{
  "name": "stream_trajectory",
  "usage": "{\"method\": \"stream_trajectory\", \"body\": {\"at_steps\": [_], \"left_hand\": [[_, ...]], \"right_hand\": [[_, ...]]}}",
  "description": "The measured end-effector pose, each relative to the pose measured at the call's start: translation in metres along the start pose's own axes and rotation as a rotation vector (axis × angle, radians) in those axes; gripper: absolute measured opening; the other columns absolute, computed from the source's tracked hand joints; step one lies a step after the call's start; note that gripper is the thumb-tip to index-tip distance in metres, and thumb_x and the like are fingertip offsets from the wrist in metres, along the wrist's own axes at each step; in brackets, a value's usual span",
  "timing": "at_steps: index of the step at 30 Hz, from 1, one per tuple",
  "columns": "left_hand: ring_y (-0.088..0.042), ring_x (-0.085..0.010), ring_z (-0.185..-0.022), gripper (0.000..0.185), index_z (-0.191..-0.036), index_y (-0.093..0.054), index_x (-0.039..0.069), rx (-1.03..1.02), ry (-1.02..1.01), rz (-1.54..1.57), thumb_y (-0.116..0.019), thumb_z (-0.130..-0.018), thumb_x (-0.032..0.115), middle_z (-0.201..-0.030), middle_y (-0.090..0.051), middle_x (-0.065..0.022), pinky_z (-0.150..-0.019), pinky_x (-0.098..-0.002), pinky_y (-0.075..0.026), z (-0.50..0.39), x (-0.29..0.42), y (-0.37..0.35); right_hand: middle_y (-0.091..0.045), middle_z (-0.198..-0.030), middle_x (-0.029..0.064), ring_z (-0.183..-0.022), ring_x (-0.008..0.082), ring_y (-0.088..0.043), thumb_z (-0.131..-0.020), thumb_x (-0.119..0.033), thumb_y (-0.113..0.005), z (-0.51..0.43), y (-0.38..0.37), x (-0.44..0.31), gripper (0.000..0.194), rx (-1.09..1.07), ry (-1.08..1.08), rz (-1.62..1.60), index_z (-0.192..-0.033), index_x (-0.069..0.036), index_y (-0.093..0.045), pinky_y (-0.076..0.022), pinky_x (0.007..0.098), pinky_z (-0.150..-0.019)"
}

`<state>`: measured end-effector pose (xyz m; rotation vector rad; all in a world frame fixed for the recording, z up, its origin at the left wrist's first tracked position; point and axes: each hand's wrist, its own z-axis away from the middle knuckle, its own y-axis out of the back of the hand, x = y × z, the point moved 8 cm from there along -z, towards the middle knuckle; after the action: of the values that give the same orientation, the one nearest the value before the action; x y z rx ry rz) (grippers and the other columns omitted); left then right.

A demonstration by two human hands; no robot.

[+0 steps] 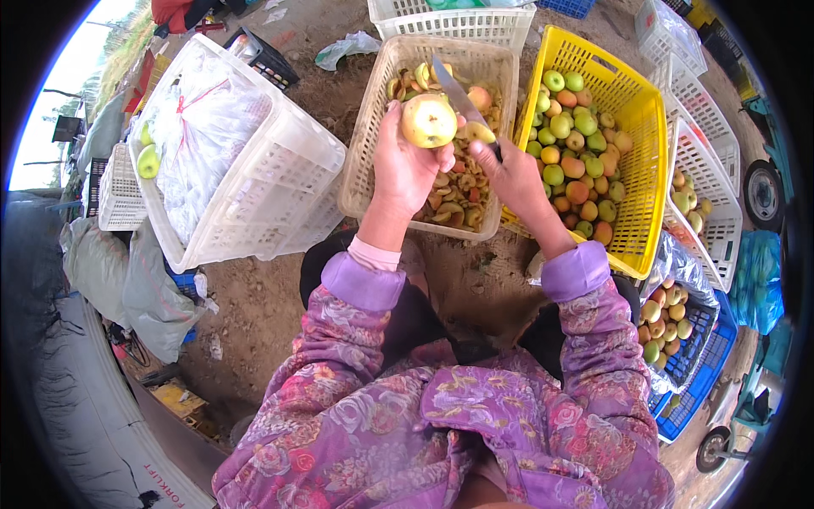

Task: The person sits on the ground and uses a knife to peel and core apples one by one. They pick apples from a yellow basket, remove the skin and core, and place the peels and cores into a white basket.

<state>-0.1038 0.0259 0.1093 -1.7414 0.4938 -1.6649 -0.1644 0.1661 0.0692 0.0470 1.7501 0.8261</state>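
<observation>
My left hand [407, 162] grips a pale yellow-green apple [430, 121] from below and from its left side. In my right hand [515, 178] is a knife [456, 92] with a broad steel blade and a dark handle, its tip pointing up and left. A cut apple piece [478, 132] lies against the blade near the handle, by my right thumb. Both hands are above a whitish plastic crate [356, 153], which holds apple cuttings and chunks [455, 203]. To the right, a yellow plastic crate [642, 159] contains many green and reddish apples [575, 165].
On the left stands a white crate [280, 159] with a clear plastic bag [203, 121] and green apples [149, 161]. At right are white crates [706, 210] and a blue crate [690, 397] with a lined black crate of apples [664, 318]. Beyond are wheels [763, 194].
</observation>
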Motion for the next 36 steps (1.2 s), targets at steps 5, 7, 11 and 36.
{"method": "stream_trajectory", "body": {"at_steps": [5, 7, 11, 36], "left_hand": [[-0.059, -0.0217, -0.067, 0.047, -0.117, -0.056, 0.005, -0.009, -0.011, -0.002, -0.035, -0.099, 0.044, -0.105, -0.066, -0.0209, -0.057, -0.0321, -0.045, 0.000, -0.004, -0.003], [-0.059, -0.0221, -0.067, 0.044, -0.116, -0.056, 0.006, 0.002, -0.019, 0.015, -0.036, -0.098, 0.041, -0.104, -0.067, -0.0195, -0.057, -0.0327, -0.045, 0.000, -0.005, -0.004], [-0.061, -0.0239, -0.073, 0.044, -0.121, -0.054, 0.007, -0.025, -0.042, 0.054, -0.038, -0.094, 0.038, -0.109, -0.065, -0.0202, -0.060, -0.0342, -0.046, 0.001, -0.002, -0.005], [-0.050, -0.0328, -0.129, 0.052, -0.142, -0.039, 0.006, -0.156, -0.220, -0.193, -0.059, -0.096, 0.019, -0.136, -0.052, -0.0151, -0.104, -0.0421, -0.043, 0.004, -0.002, -0.021]], "right_hand": [[-0.059, -0.062, 0.0169, -0.058, 0.0291, -0.060, -0.096, -0.049, -0.055, -0.002, 0.006, 0.009, 0.051, 0.011, -0.107, -0.217, -0.090, 0.002, -0.062, -0.0471, 0.0387, -0.057], [-0.060, -0.061, 0.0147, -0.057, 0.0247, -0.059, -0.095, -0.049, -0.058, -0.001, 0.001, 0.007, 0.051, -0.020, -0.107, -0.236, -0.089, 0.002, -0.062, -0.0467, 0.0366, -0.056], [-0.062, -0.061, 0.0101, -0.053, 0.0194, -0.059, -0.092, -0.048, -0.064, -0.002, 0.001, -0.009, 0.051, 0.026, 0.039, -0.100, -0.088, 0.003, -0.061, -0.0465, 0.0334, -0.052], [-0.063, -0.078, 0.0155, -0.063, 0.0380, -0.063, -0.091, -0.024, -0.065, 0.034, 0.036, -0.082, 0.024, 0.355, 0.434, 0.268, -0.098, -0.006, -0.050, -0.0489, 0.0454, -0.050]]}}
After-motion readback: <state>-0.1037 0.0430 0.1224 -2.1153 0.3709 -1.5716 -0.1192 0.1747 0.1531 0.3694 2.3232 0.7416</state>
